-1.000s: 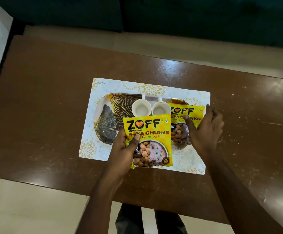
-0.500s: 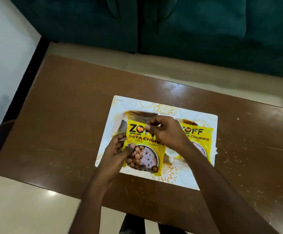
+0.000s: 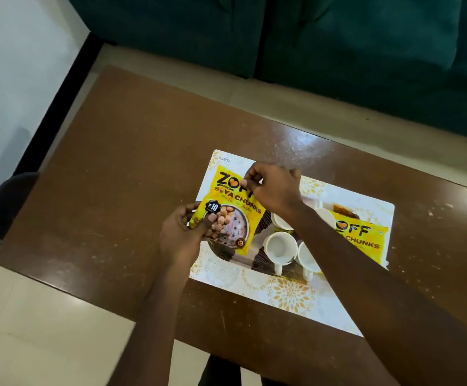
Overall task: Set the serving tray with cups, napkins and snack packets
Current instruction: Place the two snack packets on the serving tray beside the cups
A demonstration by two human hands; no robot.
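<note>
A white serving tray [image 3: 288, 296] with gold flower prints lies on the brown table. Over its left end I hold a yellow soya chunks packet [image 3: 235, 210]: my left hand [image 3: 183, 235] grips its lower left corner, my right hand [image 3: 272, 188] pinches its top right edge. A second yellow soya chunks packet [image 3: 363, 238] lies flat at the tray's right end, partly under my right forearm. Small white cups [image 3: 279, 246] stand in the tray's middle, some hidden by the arm. Dark gold fan-shaped napkins [image 3: 263, 260] lie beneath the cups and the held packet.
The brown table [image 3: 120, 174] has bare surface to the left and behind the tray. A dark green sofa [image 3: 338, 45] stands beyond the far edge. A dark round object [image 3: 6, 201] sits on the floor by the table's left corner.
The held packet has shifted to the tray's left end with both hands on it. The cups, which it covered half a second ago, now show. The camera view has also swung.
</note>
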